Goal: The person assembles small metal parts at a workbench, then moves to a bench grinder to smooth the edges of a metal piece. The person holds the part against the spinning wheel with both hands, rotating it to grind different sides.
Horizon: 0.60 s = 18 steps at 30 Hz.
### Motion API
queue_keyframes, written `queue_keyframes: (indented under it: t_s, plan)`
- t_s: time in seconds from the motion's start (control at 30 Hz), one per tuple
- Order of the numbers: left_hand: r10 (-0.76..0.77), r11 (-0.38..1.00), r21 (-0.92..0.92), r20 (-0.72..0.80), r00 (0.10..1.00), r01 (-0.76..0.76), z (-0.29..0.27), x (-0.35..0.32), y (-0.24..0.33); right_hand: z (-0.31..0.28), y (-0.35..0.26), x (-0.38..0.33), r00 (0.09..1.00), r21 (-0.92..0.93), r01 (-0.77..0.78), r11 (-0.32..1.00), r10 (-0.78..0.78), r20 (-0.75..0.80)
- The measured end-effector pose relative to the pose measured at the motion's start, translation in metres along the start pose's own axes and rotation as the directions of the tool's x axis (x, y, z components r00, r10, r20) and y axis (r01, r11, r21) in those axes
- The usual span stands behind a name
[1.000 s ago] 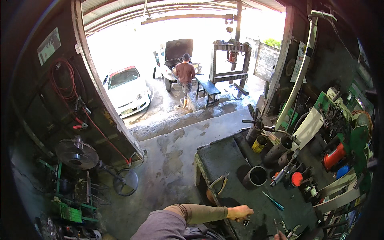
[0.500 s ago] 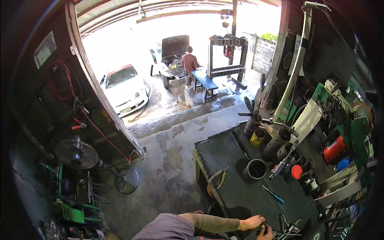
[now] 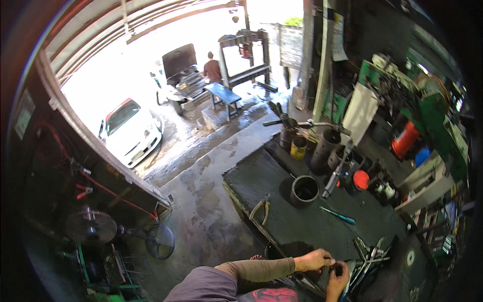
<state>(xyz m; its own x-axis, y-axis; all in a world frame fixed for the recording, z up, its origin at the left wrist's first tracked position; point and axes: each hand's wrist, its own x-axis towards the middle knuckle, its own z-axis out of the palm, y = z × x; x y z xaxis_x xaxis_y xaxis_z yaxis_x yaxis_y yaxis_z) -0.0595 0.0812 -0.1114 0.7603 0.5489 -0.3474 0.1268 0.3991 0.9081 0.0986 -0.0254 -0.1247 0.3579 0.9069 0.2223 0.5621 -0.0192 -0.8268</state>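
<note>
My left hand [image 3: 314, 260] and my right hand [image 3: 337, 282] meet at the near edge of a dark metal workbench [image 3: 261, 181]. Together they pinch a small dark part [image 3: 336, 267] between the fingertips; what kind of part it is I cannot tell. My left forearm in a tan sleeve comes in from the lower edge. A heap of long metal tools [image 3: 370, 254] lies just right of the hands. A pair of pliers [image 3: 261, 210] lies on the bench's left edge, farther off.
A short steel ring [image 3: 304, 190], a blue-handled screwdriver [image 3: 338, 216], cans and cylinders stand on the bench. Shelves of clutter fill the right. A fan [image 3: 90, 227] stands at left. Outside, a person [image 3: 213, 69] stands by a car with its hood up, near a white car [image 3: 130, 132].
My view has tilted down and closer to the bench. My left hand moved right along the bench edge and my right hand came up to meet it on the small part.
</note>
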Motion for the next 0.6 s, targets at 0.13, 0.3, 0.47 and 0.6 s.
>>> queue_keyframes:
  t_s: [0.13,0.3,0.47,0.6]
  plan:
    - [0.005,0.995,0.096,-0.006,1.000,-0.004,-0.014,-0.015,0.039,0.000,-0.043,0.007,0.949,0.187,-0.293,0.938,0.309,-0.061]
    - [0.083,0.991,0.108,0.030,0.996,-0.086,-0.017,-0.001,0.036,0.002,-0.052,0.020,0.939,0.049,-0.343,0.938,0.344,-0.003]
    - [-0.248,0.903,-0.286,0.264,0.932,0.322,0.003,0.014,0.024,-0.020,-0.052,-0.012,0.991,0.020,-0.086,0.996,0.087,-0.103]
    - [-0.304,0.900,-0.165,0.423,0.854,0.403,-0.003,0.030,0.009,-0.015,-0.051,-0.037,0.990,-0.080,-0.023,0.997,0.011,-0.143]
